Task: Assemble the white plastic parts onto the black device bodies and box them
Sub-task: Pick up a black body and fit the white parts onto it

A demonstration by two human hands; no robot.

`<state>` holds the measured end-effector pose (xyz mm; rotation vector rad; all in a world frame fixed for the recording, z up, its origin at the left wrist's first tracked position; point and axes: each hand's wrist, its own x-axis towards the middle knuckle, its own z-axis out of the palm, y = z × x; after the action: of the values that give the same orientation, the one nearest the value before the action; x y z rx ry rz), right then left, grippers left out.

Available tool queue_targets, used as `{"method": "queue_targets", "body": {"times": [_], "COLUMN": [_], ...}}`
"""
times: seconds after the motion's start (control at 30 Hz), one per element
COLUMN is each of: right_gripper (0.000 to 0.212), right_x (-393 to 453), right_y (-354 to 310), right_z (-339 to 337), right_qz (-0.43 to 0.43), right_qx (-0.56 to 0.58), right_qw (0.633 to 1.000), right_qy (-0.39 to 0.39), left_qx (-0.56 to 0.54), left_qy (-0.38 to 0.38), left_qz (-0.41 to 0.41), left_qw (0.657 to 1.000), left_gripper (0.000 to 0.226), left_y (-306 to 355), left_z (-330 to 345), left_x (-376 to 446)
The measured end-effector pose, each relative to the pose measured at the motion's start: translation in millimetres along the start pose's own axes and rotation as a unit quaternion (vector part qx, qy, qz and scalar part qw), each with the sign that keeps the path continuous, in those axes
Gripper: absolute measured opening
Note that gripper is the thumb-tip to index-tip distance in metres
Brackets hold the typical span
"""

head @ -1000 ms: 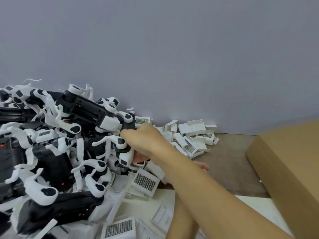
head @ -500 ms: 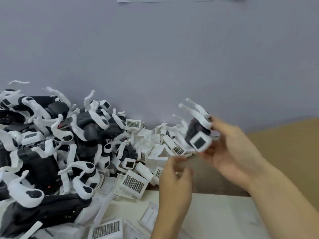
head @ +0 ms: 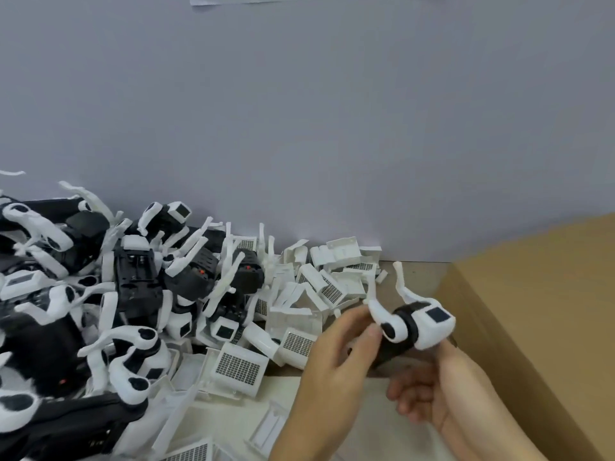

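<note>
I hold one black device body (head: 392,352) with a white head and white curved arms over the table, just left of the cardboard box (head: 539,311). My left hand (head: 336,357) pinches it at the white round joint, thumb and fingertips on the part. My right hand (head: 429,390) is under the device, palm up with its fingers curled; its thumb is hidden behind the white head. A heap of black device bodies with white arms (head: 133,294) fills the left side. Loose white grille parts (head: 238,366) lie in the middle.
A grey wall stands close behind the heap. More white housings (head: 336,257) are piled against it. The box's brown wall takes up the whole right side. A white sheet (head: 372,437) covers the table under my forearms; brown tabletop (head: 419,274) shows by the wall.
My right hand pulled a device out of the heap and carried it to the right and down toward the box. My left hand rose and took hold of its white joint.
</note>
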<state>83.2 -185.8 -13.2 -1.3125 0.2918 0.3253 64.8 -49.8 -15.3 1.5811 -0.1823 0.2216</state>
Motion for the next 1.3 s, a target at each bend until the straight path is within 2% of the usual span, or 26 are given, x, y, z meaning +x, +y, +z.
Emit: {"method": "queue_targets", "body": {"times": [0.1,0.23,0.37,0.5,0.6,0.7,0.87,1.0,1.17,1.3], "right_gripper": [0.07,0.058,0.039,0.051,0.047,0.039,0.013,0.023,0.027,0.06], "right_x": [1.9,1.4,2.2,4.8,5.3,7.9,7.0,-1.7,-3.9,-4.0], "right_y": [6.3,15.1,21.7,24.8,26.3,27.4,25.7,23.1,26.5,27.0], "right_z": [-0.8,5.0,9.4,10.3,11.5,11.7,13.7,19.3,23.0,26.4], "right_qz": [-0.064,-0.198,-0.289,-0.364,-0.39,-0.386,-0.401,-0.404,-0.363,-0.353], "right_qx": [-0.178,-0.365,-0.421,-0.394,-0.359,-0.314,-0.289,-0.32,-0.367,-0.384], "right_qw": [0.982,0.908,0.856,0.835,0.834,0.852,0.859,0.855,0.856,0.853], "right_qy": [0.019,0.055,0.08,0.121,0.153,0.161,0.135,0.063,0.017,0.032], "left_qx": [0.028,-0.03,-0.062,-0.058,-0.12,-0.186,-0.145,-0.086,-0.083,-0.108], "left_qy": [0.003,0.023,0.055,0.121,0.116,0.115,0.126,0.125,0.14,0.16], "left_qz": [-0.023,-0.026,-0.03,-0.092,-0.108,-0.109,-0.109,-0.087,-0.083,-0.111], "left_qw": [0.999,0.999,0.996,0.987,0.98,0.97,0.975,0.985,0.983,0.975], "left_gripper": [0.049,0.046,0.045,0.048,0.056,0.035,0.031,0.031,0.036,0.042], "left_y": [3.0,-5.8,-9.9,-18.4,-12.3,-7.9,-10.2,-6.4,-7.3,-14.1], "left_z": [0.8,-0.6,-3.2,-6.7,-5.6,-5.8,-3.5,-4.1,-0.8,0.4], "left_x": [-1.7,-0.7,0.9,6.4,9.2,8.9,5.7,4.4,5.1,5.9]}}
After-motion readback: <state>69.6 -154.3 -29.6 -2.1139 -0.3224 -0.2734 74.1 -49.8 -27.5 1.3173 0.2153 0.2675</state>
